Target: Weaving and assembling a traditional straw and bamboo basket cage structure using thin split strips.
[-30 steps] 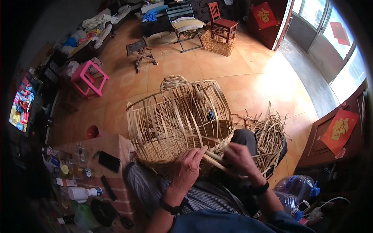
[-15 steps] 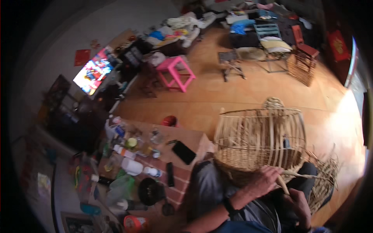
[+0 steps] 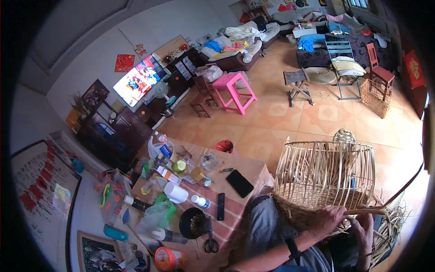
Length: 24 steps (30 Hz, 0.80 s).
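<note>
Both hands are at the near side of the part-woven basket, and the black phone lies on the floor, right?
Not quite: the head view shows the black phone on the table, not the floor. The left hand and right hand are at the basket's near side.

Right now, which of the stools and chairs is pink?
The pink stool, standing between the brown chair and the folding stool; no other seat has its colour.

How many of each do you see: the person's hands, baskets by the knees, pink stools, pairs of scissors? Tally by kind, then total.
Left hand and right hand: 2
Basket by the knees: 1
Pink stool: 1
Pair of scissors: 1
Total: 5
</note>
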{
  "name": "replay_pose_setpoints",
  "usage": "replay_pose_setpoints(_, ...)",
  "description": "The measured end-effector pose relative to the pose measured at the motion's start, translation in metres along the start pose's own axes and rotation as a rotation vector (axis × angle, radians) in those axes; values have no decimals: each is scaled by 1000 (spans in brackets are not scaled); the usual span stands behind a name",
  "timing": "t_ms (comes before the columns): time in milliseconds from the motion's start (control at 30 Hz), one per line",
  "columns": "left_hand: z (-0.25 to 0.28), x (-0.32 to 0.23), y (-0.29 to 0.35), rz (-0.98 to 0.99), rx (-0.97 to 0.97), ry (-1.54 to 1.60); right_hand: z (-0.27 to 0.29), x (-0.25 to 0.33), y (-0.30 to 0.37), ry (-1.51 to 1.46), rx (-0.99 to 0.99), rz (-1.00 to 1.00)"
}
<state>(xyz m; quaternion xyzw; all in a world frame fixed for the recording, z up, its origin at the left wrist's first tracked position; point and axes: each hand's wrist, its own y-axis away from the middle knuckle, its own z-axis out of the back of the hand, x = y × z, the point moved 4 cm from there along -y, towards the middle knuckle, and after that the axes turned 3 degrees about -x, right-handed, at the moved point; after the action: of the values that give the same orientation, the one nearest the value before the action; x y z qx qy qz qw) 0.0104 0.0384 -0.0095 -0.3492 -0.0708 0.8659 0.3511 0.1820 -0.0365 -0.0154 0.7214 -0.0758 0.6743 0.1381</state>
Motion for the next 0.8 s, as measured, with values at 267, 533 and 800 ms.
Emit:
replay_pose_setpoints(267, -20, 7, 4, 63, 26, -41, -6, 31, -64, -226, -112, 51)
replay_pose_setpoints(533, -41, -15, 12, 66, 417, -571, -33, 47, -77, 114, 113, 248)
replay_pose_setpoints(800, -88, 25, 61, -343, -305, -564, -40, 24, -61, 771, -211, 558)
